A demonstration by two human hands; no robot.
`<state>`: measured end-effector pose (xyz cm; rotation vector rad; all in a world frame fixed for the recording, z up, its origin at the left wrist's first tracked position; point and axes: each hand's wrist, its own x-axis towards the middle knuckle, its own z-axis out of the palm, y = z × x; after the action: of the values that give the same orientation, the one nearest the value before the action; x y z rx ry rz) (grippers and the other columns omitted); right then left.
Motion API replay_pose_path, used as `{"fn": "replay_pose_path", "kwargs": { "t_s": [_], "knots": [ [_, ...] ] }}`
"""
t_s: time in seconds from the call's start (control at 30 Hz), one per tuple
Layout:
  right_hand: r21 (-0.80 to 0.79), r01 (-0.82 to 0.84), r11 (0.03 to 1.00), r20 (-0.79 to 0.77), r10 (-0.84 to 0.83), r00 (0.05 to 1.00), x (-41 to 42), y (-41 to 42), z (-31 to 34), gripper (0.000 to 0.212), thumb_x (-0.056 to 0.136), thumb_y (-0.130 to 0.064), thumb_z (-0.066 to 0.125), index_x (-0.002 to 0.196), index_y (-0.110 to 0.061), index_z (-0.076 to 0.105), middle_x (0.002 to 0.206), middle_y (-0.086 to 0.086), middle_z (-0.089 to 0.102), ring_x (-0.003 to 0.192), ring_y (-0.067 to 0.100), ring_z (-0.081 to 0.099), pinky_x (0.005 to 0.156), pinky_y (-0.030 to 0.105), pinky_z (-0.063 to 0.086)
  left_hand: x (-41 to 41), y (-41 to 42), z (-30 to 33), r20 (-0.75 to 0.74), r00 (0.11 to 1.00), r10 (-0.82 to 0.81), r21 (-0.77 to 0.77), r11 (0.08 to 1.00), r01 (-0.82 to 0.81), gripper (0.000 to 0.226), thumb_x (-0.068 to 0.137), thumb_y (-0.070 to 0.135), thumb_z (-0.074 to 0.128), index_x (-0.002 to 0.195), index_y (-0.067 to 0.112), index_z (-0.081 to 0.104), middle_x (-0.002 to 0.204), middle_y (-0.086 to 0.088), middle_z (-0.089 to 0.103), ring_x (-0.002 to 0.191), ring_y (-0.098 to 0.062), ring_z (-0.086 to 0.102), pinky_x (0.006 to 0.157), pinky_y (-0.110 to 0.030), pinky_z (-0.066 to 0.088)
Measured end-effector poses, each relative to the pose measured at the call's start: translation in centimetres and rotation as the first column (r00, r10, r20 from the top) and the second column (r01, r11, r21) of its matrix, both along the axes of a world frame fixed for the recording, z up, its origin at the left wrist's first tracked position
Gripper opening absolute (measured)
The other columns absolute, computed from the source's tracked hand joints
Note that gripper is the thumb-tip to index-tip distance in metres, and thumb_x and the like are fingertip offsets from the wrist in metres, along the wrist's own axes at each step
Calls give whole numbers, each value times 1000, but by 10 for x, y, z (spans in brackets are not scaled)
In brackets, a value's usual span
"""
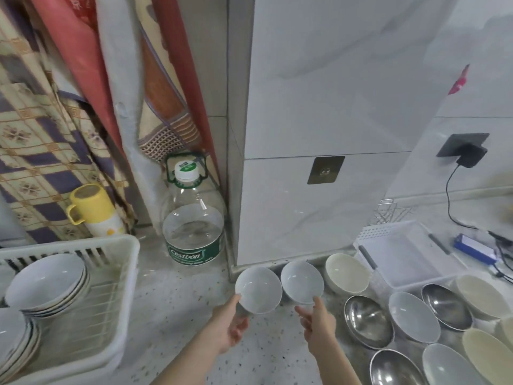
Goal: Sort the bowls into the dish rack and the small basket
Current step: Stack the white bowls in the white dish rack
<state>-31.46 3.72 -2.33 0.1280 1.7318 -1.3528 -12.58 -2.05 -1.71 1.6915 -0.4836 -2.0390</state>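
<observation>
Left hand under white bowl, opening upward.

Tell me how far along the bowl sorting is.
Done: white bowls already stacked in the dish rack. In hand: the left hand grips a white bowl; the right hand pinches another white bowl. Left: steel, cream and white bowls sit on the counter; the small basket holds none.

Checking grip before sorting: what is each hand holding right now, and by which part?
The left hand grips a white bowl by its near rim. The right hand pinches a second white bowl at its near rim.
</observation>
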Motion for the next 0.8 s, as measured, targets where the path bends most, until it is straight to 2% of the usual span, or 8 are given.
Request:
{"fn": "replay_pose_path", "kwargs": {
  "t_s": [0.13,0.23,0.33,0.5,0.63,0.8],
  "knots": [
    [38,-95,995,-10,95,995,-19,-7,-7,22,94,-16,51,110,-3,58,74,15,70,27,7,37,32,12,22,-17,-1,-16,20,998,-61,-38,997,62,23,99,20,55,115,3,58,82,-18,69,43,-12,57,31,-17,37],
    [74,-156,985,-35,159,987,-24,-12,-9,19,94,-10,49,112,-7,57,77,15,71,29,9,40,32,12,24,-22,-2,-26,88,994,-67,-105,992,76,16,97,10,51,111,5,58,79,-19,73,42,-10,53,34,-18,36],
    [96,-161,982,-87,169,982,-24,-14,-12,22,91,-3,47,111,-2,58,72,16,71,40,13,38,31,14,25,-21,-3,-28,147,988,-49,-138,988,70,16,93,3,48,106,5,59,76,-21,75,38,-9,44,36,-20,35],
    [129,-144,981,-160,164,973,-17,-4,-11,19,88,-7,50,102,3,60,65,16,72,47,14,30,40,22,28,3,10,-14,170,985,-34,-191,979,67,18,91,3,46,101,7,60,74,-19,76,42,-11,39,38,-21,33],
    [102,-185,978,-211,203,956,0,9,-1,16,88,-10,52,94,2,63,56,11,71,47,14,31,37,21,28,30,26,13,160,985,-59,-294,950,104,20,90,7,47,102,8,63,73,-17,76,44,-12,40,43,-23,29],
    [40,-269,962,-305,268,914,42,17,28,16,87,-10,54,87,4,64,57,13,71,47,15,30,39,21,28,77,38,60,82,994,-74,-433,896,103,22,90,8,46,105,8,63,77,-21,75,41,-10,40,40,-22,29]
  ]
}}
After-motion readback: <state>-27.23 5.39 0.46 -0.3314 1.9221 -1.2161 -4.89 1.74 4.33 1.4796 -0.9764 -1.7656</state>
